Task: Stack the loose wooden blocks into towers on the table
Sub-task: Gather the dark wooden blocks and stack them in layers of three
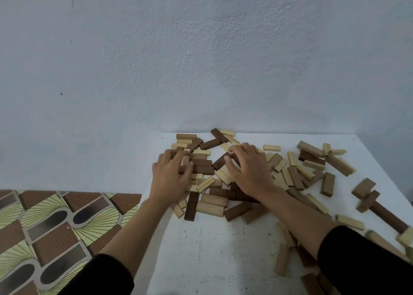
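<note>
Black sleeves [366, 263] framed the nearest edge of my feed, with both bare forearms reaching forward over the white, speckled worktop [212, 250]. To the left of it, lower down, lay a patterned floor [44, 227] in brown and pale green. The wooden blocks [212, 199], light and dark, lay scattered in a loose heap across the middle and right of the worktop, most flat and crossing one another, a few trailing toward the near right corner. Some at the right edge looked blurred. In the heap, the left hand [171, 176] was palm down, its grip curled over the end of a small layered bunch of dark brown blocks [203, 168], thumb against their side. Just beside it, the right hand [249, 169] had its grip narrow, fingers and thumb curled round a single dark block [220, 161] that stood tilted out of the pile. Beyond the hands more blocks lay up to the far edge, against a pale blue textured wall [201, 60].
</note>
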Available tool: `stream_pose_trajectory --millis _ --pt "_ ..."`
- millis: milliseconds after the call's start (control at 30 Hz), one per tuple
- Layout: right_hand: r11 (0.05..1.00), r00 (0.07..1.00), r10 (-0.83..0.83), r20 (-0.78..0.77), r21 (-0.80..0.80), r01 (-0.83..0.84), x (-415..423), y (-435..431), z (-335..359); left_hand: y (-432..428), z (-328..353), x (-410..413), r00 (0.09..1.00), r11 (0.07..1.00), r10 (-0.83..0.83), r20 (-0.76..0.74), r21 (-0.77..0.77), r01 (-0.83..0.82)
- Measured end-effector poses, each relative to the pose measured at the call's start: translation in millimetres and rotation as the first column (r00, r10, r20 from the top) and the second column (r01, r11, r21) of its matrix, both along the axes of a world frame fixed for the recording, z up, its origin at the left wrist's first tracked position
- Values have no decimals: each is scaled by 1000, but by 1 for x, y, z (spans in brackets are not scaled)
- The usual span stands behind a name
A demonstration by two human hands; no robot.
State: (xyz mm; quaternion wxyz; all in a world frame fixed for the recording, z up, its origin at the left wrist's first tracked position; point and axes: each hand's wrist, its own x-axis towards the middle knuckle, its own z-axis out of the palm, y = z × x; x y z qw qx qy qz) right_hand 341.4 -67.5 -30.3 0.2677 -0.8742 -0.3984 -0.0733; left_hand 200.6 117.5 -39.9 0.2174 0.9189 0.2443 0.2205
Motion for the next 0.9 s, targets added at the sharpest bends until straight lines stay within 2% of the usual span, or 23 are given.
stream_pose_trajectory --millis 133,300,367,467,600,700,900 --pt "998 1000 -17 19 -66 19 44 33 -4 20 7 46 1000 999 6 -24 36 -5" --pt "983 999 37 18 -183 -33 70 60 -20 41 -3 79 952 987 -67 -298 122 107" --pt "980 999 29 38 -197 -21 74 67 -24 46 -9 81 936 986 -62 -347 124 112" --pt "981 996 -13 86 -192 29 79 77 -21 45 -9 83 951 983 -52 -305 151 102" --pt "981 997 -26 77 -191 40 81 87 -18 43 -10 83 958 983 -75 -276 139 117" --pt "987 998 -51 21 -150 53 80 88 -20 45 -13 80 974 989 -85 -209 101 108" --pt "977 988 -143 -59 -170 131 78 95 -21 40 -17 77 993 989 -84 -85 111 93"
